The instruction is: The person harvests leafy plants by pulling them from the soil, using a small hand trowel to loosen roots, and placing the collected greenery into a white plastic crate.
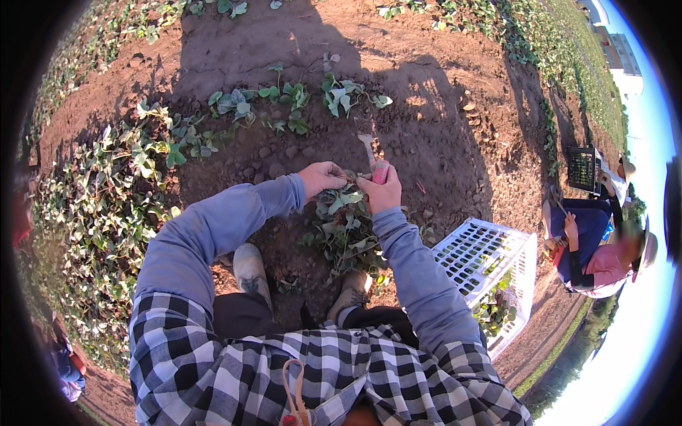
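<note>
In the head view, my left hand [323, 179] pinches the stem end of a small leafy plant [345, 199]. Close by on the right, my right hand [381, 190] has thumb and finger at the same stem and also grips the red handle of a hand tool [380, 171]. The tool's dirty metal end points away from me, above the soil. Below my hands lies a heap of uprooted-looking leafy plants [351, 242], between my shoes. Soil and leaves hide the finer details of the stem.
A white plastic crate [474, 254] with leafy plants inside stands tilted at my right. Leafy rows [101, 213] grow on the left, and more plants [290, 98] ahead. Co-workers [597, 255] sit farther right near a dark crate [582, 169].
</note>
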The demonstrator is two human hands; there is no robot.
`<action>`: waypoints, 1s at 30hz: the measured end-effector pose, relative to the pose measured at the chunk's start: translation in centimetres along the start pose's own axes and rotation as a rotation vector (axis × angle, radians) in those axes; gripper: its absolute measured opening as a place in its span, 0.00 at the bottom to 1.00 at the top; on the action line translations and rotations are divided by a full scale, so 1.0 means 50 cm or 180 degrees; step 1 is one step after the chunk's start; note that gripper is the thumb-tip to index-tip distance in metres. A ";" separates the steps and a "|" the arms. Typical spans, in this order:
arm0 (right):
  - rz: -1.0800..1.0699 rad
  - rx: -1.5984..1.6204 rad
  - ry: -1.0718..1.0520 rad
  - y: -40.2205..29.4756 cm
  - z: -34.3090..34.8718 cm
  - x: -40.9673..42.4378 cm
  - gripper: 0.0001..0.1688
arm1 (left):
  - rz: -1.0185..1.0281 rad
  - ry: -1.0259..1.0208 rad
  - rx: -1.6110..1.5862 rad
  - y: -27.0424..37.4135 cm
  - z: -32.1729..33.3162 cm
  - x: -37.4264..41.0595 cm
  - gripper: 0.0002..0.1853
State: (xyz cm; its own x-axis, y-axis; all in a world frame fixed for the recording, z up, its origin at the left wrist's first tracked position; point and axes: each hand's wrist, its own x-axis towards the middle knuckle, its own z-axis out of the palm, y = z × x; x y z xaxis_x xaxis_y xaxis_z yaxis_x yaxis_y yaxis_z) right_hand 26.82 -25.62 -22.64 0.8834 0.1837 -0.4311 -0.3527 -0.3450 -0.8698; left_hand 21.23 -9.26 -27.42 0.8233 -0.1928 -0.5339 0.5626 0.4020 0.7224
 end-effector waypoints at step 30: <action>0.0527 -0.0606 -0.1267 -0.037 0.051 0.228 0.21 | -0.0063 0.1512 0.4655 0.122 -0.142 0.199 0.14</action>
State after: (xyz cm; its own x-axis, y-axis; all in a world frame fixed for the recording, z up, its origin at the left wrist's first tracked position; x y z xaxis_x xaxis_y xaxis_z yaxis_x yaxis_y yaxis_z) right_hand 36.78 -20.55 -26.55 0.6199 0.4378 -0.6512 -0.3832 -0.5554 -0.7381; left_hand 32.32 -2.40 -31.45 0.8756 0.2211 -0.4295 0.3864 -0.8542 0.3480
